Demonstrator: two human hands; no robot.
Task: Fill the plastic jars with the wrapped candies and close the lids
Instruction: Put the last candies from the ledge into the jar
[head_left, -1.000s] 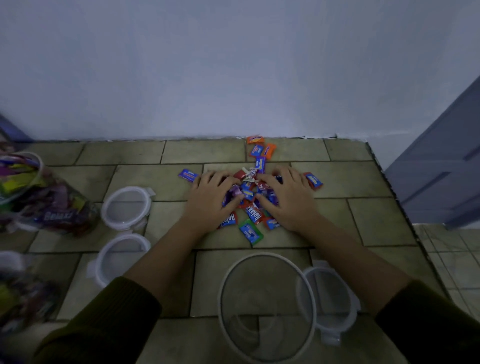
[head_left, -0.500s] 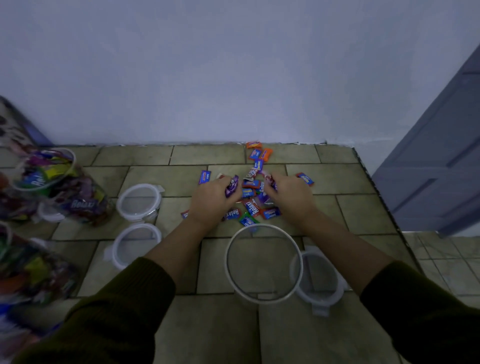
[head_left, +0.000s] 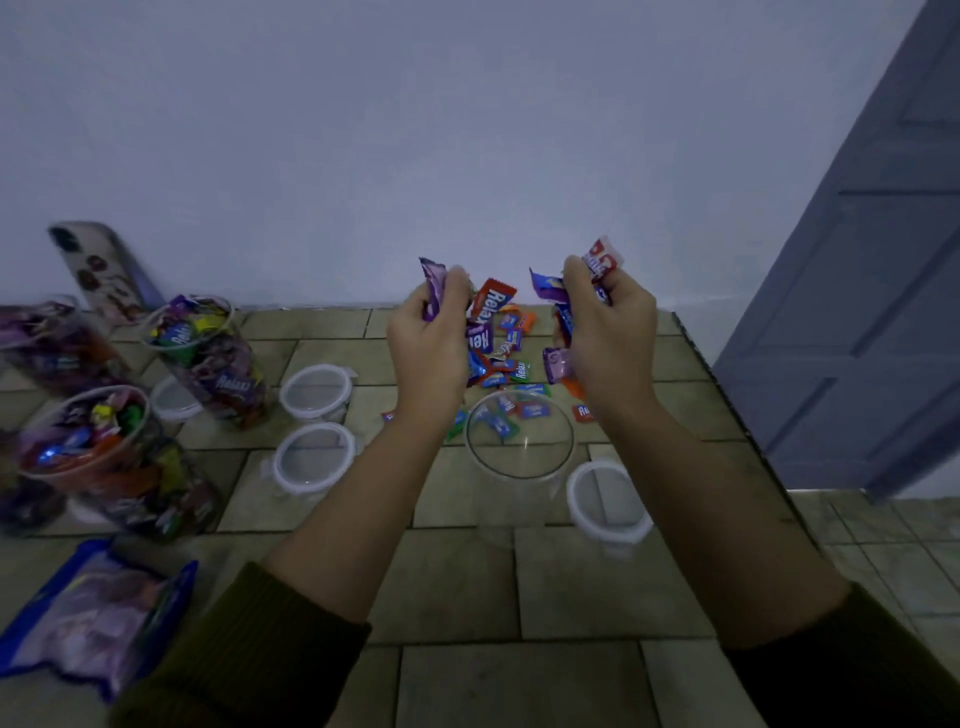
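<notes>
Your left hand (head_left: 428, 338) was closed on a bunch of candies (head_left: 496, 306), and your right hand (head_left: 610, 332) was closed on another bunch; both were raised above the tiled floor (head_left: 467, 571). The empty jar (head_left: 519, 441) stood open just below and between your wrists, with loose candies lying on the floor behind it, some seen through its clear wall. One lid (head_left: 605, 496) lay just right of the jar; two more lids (head_left: 314, 387) lay to its left, beyond your left forearm. Farther left stood three filled jars (head_left: 218, 358), still without lids, with a candy bag (head_left: 93, 618) near your left sleeve. A phone (head_left: 104, 270) leaned against the wall; a door (head_left: 857, 312) stood at right.
</notes>
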